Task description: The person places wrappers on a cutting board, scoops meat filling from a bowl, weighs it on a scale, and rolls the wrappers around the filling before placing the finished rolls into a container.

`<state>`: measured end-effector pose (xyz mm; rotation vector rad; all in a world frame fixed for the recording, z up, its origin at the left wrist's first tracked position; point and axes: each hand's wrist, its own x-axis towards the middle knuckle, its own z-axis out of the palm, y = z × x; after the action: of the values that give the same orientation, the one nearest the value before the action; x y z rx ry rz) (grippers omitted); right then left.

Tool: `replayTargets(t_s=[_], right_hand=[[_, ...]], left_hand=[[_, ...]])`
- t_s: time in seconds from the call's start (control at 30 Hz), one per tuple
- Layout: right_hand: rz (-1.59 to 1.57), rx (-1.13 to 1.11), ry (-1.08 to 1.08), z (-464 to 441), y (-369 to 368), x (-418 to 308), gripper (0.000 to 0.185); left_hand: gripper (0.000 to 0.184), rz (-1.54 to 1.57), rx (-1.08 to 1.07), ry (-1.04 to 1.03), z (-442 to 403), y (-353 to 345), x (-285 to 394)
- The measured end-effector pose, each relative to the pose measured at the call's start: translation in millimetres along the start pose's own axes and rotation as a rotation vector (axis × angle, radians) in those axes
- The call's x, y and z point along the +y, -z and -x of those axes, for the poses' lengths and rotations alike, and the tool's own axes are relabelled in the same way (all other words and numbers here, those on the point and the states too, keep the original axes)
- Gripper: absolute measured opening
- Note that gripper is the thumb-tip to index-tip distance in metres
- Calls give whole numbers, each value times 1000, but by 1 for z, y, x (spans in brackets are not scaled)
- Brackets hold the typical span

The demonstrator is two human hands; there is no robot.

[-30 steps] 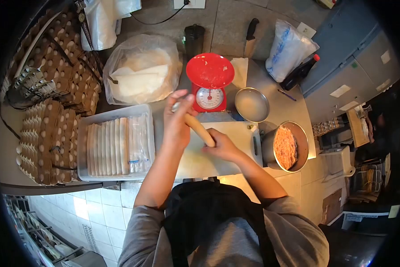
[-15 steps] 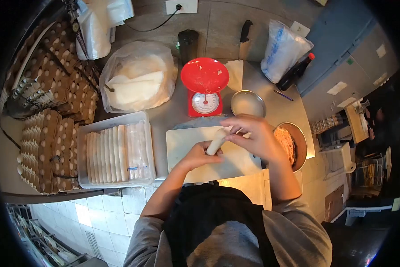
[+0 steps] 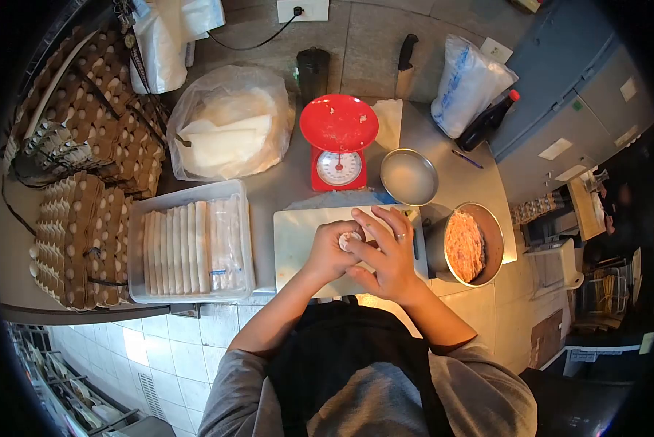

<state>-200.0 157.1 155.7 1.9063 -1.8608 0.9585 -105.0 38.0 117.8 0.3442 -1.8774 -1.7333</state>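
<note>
- Head view: my left hand (image 3: 330, 251) is wrapped round a pale roll (image 3: 349, 239), fingers curled about its sides so that only one end shows at the top of the fist.
- My right hand (image 3: 391, 260) comes across to that end with its fingers spread, not clenched; at least one lies against it or just over it, and I cannot tell whether it is pressing.
- So the roll is up in my hands, over the white cutting board (image 3: 289, 251) on the worktop (image 3: 263, 222); the rest of its length is hidden by my grip.
- I judge the step in hand to be working that exposed end, perhaps neatening it.
- To my mind the next move calls for a steady left hold, gentle enough not to squash what looks soft, and light pressure from my right fingertips.
- Left of the board, a clear tub (image 3: 244, 240) holds a row of pale rolls (image 3: 175, 247) side by side; right of it stands a metal pot (image 3: 437, 251) of orange mix (image 3: 463, 244).
- Beyond the board are a red scale (image 3: 339, 169) and a metal bowl (image 3: 409, 197) of cloudy liquid.
</note>
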Motion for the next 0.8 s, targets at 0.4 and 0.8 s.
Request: replayTargets(t_s=[0.4,0.8], right_hand=[[-455,105,-144,7,-4,15,39],[-742,2,-115,-14,0,35,39]], left_hand=[[23,99,-98,98,-2,7,15],[25,78,-185,79,-7,2,15]])
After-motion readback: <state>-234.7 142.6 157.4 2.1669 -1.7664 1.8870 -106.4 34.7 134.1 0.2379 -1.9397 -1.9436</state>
